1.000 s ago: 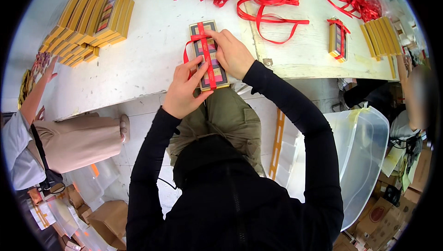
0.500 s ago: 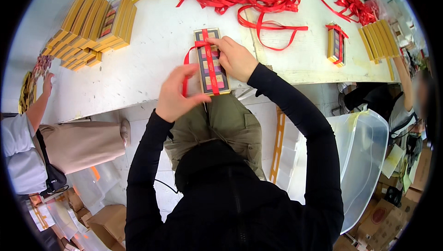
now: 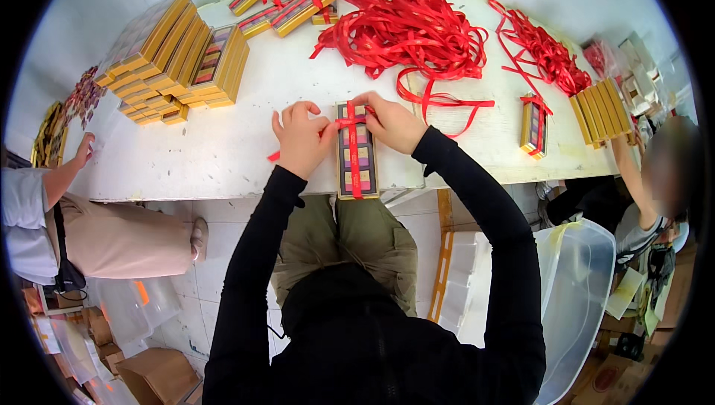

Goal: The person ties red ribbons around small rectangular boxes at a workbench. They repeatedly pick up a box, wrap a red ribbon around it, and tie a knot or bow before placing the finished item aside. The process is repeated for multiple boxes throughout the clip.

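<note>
Long flat gold-edged box with coloured squares (image 3: 356, 152) lies at near edge of white table (image 3: 223, 152) | left hand (image 3: 302, 137) and right hand (image 3: 391, 122) each pinch red ribbon (image 3: 353, 153) crossing its top end

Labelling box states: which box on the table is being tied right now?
The long box at the table's near edge, between the left hand and right hand, both pinching its red ribbon. No other box is touched.

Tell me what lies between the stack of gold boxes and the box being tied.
Head view: bare white table between the gold stack and the ribboned box, apart from the left hand.
</note>
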`<state>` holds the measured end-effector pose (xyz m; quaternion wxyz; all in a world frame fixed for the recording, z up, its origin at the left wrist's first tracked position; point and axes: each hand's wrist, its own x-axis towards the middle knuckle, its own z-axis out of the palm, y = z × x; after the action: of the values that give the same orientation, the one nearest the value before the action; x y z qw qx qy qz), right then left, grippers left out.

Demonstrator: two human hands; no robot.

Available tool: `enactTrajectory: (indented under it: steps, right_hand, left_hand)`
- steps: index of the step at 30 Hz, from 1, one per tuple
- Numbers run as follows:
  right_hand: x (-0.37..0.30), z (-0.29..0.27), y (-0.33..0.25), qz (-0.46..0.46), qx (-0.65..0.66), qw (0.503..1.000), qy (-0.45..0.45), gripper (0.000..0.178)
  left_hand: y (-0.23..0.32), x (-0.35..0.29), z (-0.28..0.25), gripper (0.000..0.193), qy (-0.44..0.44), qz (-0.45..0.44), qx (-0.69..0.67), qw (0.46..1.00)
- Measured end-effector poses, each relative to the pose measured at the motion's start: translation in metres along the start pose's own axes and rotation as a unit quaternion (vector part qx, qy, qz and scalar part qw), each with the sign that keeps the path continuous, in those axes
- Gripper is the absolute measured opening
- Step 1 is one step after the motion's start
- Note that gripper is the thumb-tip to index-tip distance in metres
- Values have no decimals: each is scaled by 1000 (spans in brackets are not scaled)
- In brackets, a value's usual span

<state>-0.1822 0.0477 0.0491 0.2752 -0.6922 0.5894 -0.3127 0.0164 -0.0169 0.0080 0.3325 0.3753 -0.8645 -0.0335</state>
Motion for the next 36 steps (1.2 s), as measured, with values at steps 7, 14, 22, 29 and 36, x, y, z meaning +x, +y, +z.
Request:
enactTrajectory:
  steps: [7,14,22,29,36]
  right_hand:
    - [15,-3,4,-264,-298,917,4,13]
    - [14,2,-4,-275,-363,890,-19,17]
    - [1,9,-12,-216,-343,914,20,19]
    - [3,15,-11,-217,-342,914,38,29]
    - [2,16,-12,-202,-354,912,40,30]
  left_hand:
    - [-4,-15,3,14,3,-12,-11,1000]
    - [-13,7,-16,34,-124,-144,-247,950]
    - [-30,30,-32,34,-408,-230,-407,785]
    - [-11,16,-43,28,-327,-236,-363,840]
    - [-2,15,-43,11,-265,10,-14,964]
